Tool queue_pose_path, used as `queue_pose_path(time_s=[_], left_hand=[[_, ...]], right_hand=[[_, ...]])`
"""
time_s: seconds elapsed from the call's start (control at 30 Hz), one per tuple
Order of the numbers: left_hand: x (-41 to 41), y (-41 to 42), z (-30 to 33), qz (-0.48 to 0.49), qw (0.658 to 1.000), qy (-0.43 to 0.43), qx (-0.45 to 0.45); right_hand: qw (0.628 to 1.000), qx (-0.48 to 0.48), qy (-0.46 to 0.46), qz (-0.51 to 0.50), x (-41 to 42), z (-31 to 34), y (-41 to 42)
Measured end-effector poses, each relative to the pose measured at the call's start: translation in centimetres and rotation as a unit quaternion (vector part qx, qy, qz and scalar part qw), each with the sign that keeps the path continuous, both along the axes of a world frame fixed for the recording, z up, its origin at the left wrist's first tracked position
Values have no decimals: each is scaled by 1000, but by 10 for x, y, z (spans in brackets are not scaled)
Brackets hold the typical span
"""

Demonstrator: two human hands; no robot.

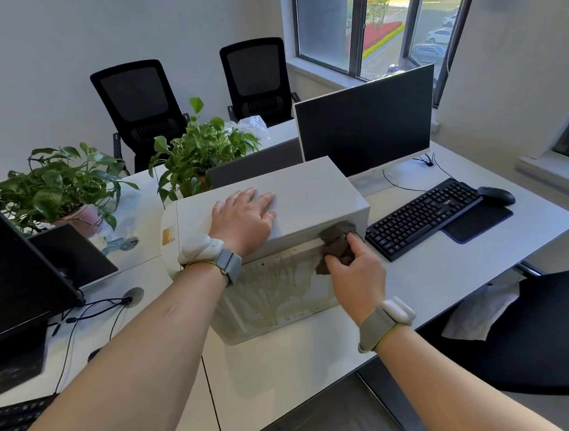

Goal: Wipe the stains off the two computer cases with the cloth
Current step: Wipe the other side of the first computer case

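A white computer case [309, 196] lies on its side on the desk [452, 262], its near face streaked with brownish stains [276, 291]. The right hand [357, 274] grips a dark cloth [339, 245] against that face's upper right edge, while the left hand [245, 218] rests flat, fingers straight, on top.

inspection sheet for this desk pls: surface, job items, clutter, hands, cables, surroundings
Surface: white desk, in use.
Job's things: white computer case on its side, brownish streaks on near face; dark cloth at its upper right; second case not identified.
Clutter: keyboard, mouse, two potted plants.
Grippers: left hand flat on case top; right hand grips cloth.
Cables: black leads to grommet.
Surroundings: monitor, chairs, window.
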State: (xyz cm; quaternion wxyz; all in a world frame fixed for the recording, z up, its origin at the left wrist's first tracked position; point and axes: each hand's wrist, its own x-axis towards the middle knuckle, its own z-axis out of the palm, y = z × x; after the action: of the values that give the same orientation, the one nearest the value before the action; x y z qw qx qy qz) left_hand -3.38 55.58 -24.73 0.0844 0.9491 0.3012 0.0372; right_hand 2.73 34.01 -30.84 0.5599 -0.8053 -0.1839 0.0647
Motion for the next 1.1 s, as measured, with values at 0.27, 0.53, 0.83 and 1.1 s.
queue_pose_path(time_s=[0.27,0.53,0.83,1.1], left_hand=[[0,3,1,3,1000,-2,-26],[-27,26,26,-33,969,-74,-234],[-55,54,0,-56,998,33,25],[-52,56,0,-49,997,30,43]], right_hand=[[999,27,39,-5,-13,8,11],[985,121,121,-38,-23,2,12],[987,103,118,26,-53,1,28],[986,83,128,64,-59,5,27]])
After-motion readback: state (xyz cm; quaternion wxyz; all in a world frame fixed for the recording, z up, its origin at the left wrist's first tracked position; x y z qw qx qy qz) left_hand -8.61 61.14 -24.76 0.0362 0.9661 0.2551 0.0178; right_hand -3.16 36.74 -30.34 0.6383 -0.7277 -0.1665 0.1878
